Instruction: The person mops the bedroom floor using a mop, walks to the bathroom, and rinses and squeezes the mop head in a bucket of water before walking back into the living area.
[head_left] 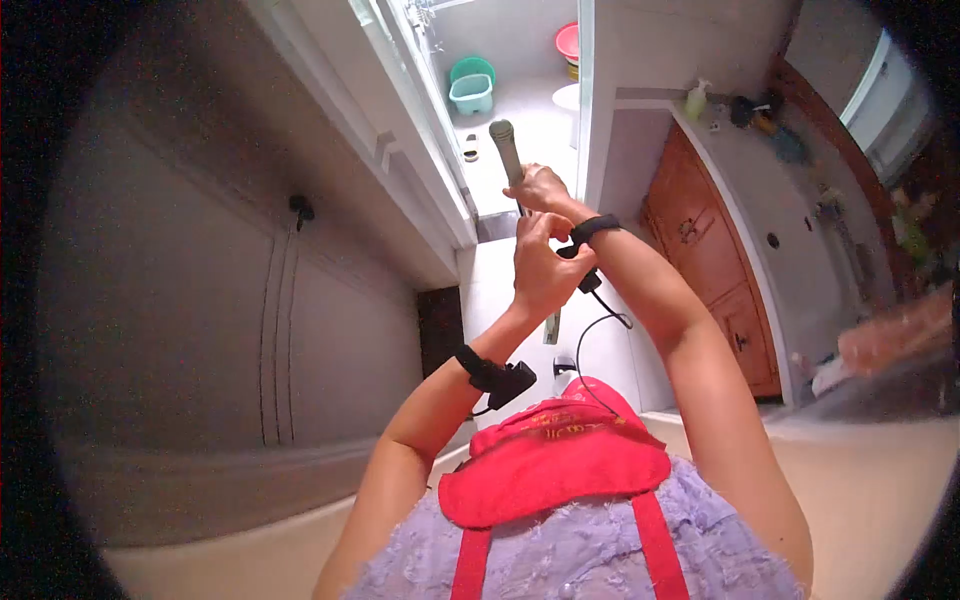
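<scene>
My right hand [540,187] is closed round a long stick with a grey-green grip [506,148], which points up and away. Just below it, my left hand [545,268] has curled fingers close to the black band [595,228] on my right wrist; what lies between them is hidden. The stick's lower part [552,328] shows under my left hand. A black box with a cable [588,280] hangs by my right wrist, and another black box [510,385] is strapped to my left wrist.
Green basins [472,92], pink basins [569,42] and slippers [471,148] are beyond the doorway. At right, a counter [740,190] with a soap bottle [696,98] tops an orange-brown cabinet [700,240]. Another person's blurred hand [875,345] holds something white [829,376].
</scene>
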